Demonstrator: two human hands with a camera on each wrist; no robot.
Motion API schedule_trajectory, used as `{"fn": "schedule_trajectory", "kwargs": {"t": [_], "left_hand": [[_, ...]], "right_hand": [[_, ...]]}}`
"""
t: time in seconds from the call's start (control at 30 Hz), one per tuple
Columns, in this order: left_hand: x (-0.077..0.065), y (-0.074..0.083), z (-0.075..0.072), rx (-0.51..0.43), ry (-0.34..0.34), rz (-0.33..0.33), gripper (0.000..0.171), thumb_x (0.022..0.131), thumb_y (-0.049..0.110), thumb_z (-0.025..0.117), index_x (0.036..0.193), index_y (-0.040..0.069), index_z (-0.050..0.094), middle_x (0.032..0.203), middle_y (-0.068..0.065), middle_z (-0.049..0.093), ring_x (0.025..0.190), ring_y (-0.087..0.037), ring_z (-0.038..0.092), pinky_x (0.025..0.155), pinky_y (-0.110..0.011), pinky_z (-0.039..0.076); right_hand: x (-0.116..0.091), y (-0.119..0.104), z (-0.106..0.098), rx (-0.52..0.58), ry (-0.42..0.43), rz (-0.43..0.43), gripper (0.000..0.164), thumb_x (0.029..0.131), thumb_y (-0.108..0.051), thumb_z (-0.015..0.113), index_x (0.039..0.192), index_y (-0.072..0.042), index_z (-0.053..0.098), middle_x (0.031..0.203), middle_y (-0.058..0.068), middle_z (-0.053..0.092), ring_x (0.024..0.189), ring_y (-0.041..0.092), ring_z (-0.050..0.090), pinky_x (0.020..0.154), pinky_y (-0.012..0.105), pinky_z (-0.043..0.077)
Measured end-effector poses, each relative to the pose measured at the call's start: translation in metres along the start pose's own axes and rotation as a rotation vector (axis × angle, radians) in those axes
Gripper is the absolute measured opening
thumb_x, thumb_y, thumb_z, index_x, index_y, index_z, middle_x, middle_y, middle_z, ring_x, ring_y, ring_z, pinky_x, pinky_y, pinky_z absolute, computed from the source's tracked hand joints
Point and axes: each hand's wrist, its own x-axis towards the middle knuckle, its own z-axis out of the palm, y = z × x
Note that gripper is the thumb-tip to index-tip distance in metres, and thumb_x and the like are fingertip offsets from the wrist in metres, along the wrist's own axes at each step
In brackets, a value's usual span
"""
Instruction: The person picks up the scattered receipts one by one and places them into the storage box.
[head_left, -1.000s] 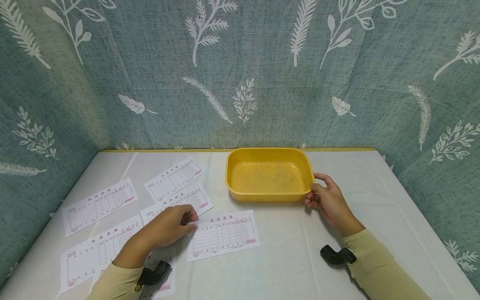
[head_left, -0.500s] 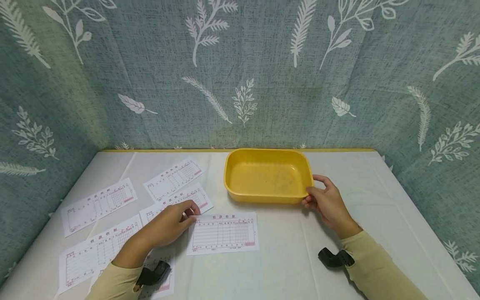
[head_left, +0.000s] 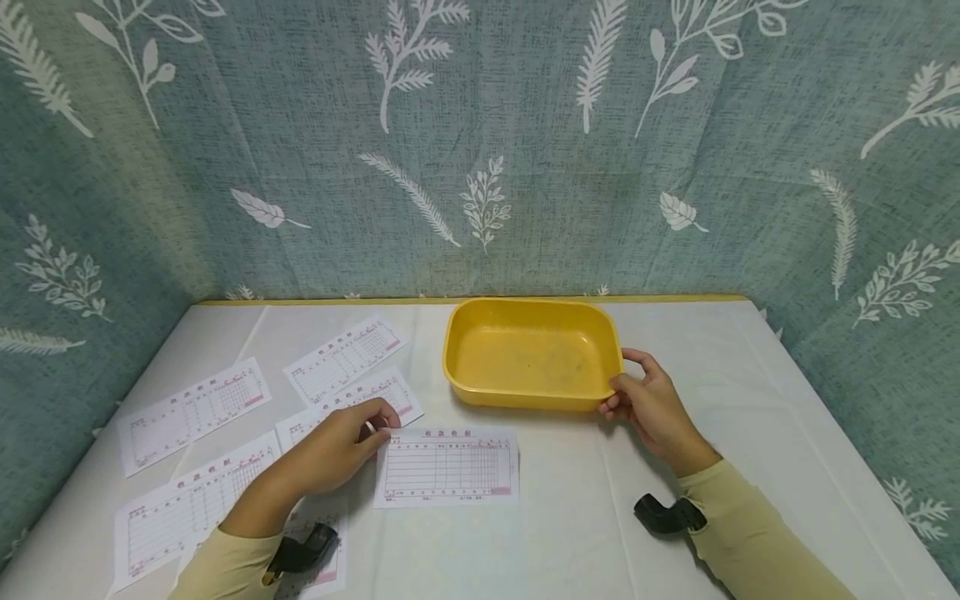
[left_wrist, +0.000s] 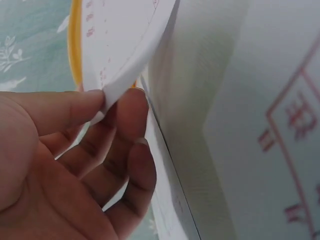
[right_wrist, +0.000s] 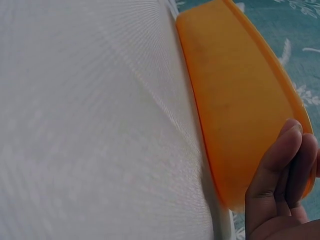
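Observation:
My left hand (head_left: 345,446) pinches the upper left corner of a white receipt slip (head_left: 450,467) printed with a red table. In the left wrist view, the thumb and fingers (left_wrist: 132,112) grip the slip's (left_wrist: 125,37) edge, and the paper bows near them. At the back middle of the table sits a shallow yellow plastic basin (head_left: 525,398) with nothing in it. My right hand (head_left: 652,412) holds this basin's front right corner, thumb at the rim. Seen from the right wrist, curled fingers (right_wrist: 277,155) lie against the orange-looking outer wall (right_wrist: 235,100).
Several more receipt slips lie spread over the left of the white-covered table, including one at the far left (head_left: 195,412) and one near the back (head_left: 345,358). Another (head_left: 326,542) is partly under my left forearm. Patterned green cloth (head_left: 480,150) walls the back and sides.
The slip in my left hand has turned so its long edges run level across the head view. My right hand and the basin have shifted slightly left and toward me.

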Motion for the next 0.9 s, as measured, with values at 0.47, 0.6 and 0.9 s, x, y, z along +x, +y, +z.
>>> {"fn": "schedule_trajectory", "kwargs": {"t": [0.47, 0.6, 0.9], "left_hand": [[-0.001, 0.016, 0.001, -0.335, -0.052, 0.055, 0.011, 0.1, 0.007, 0.058, 0.11, 0.005, 0.06, 0.102, -0.011, 0.063, 0.075, -0.02, 0.063, 0.07, -0.029, 0.054], [0.002, 0.029, 0.005, -0.377, -0.02, 0.058, 0.013, 0.099, 0.008, 0.06, 0.111, 0.006, 0.062, 0.1, -0.012, 0.063, 0.076, -0.021, 0.065, 0.07, -0.029, 0.055], [0.012, 0.052, 0.001, -0.396, 0.043, 0.066, 0.012, 0.098, 0.003, 0.06, 0.11, 0.004, 0.064, 0.101, -0.013, 0.066, 0.077, -0.02, 0.065, 0.071, -0.027, 0.055]], "right_hand": [[-0.001, -0.001, -0.003, -0.014, -0.044, 0.031, 0.063, 0.097, -0.002, 0.045, 0.153, -0.005, 0.017, 0.058, -0.004, 0.061, 0.054, 0.01, 0.063, 0.058, 0.024, 0.055], [-0.002, 0.0, -0.002, -0.02, -0.049, 0.026, 0.062, 0.096, -0.001, 0.044, 0.153, -0.004, 0.019, 0.057, -0.003, 0.06, 0.054, 0.01, 0.063, 0.058, 0.024, 0.055], [-0.001, -0.002, -0.001, -0.037, -0.033, 0.022, 0.063, 0.095, -0.001, 0.044, 0.153, -0.005, 0.02, 0.057, -0.003, 0.059, 0.054, 0.011, 0.062, 0.058, 0.024, 0.055]]}}
